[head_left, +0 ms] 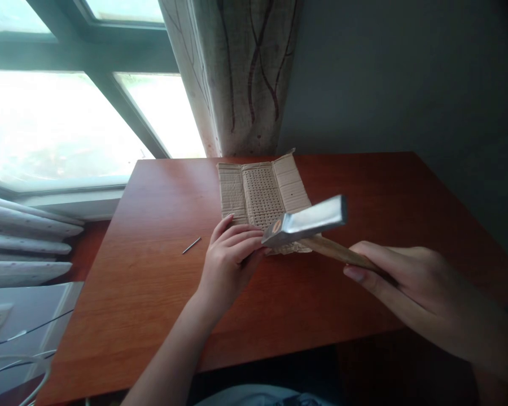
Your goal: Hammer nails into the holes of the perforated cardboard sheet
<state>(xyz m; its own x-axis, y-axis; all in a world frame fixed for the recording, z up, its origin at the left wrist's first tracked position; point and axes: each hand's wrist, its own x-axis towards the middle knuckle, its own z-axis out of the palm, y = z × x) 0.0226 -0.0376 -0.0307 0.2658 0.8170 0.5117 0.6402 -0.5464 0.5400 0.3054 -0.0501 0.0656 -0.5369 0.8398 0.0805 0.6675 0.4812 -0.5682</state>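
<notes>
A flattened piece of cardboard (262, 192) with a grid of small holes in its middle lies on the red-brown wooden table (161, 293). My left hand (231, 259) rests at the cardboard's near edge, fingers curled together as if pinching something too small to see. My right hand (406, 279) is closed round the wooden handle of a hammer (309, 223). The hammer's metal head hangs over the cardboard's near edge, close to my left fingertips. A single nail (192, 245) lies loose on the table to the left of my left hand.
A window (59, 124) and a patterned curtain (245, 73) stand behind the table, a grey wall (406, 79) to the right. Folded spotted fabric (21, 242) and cables (12, 349) lie left of the table.
</notes>
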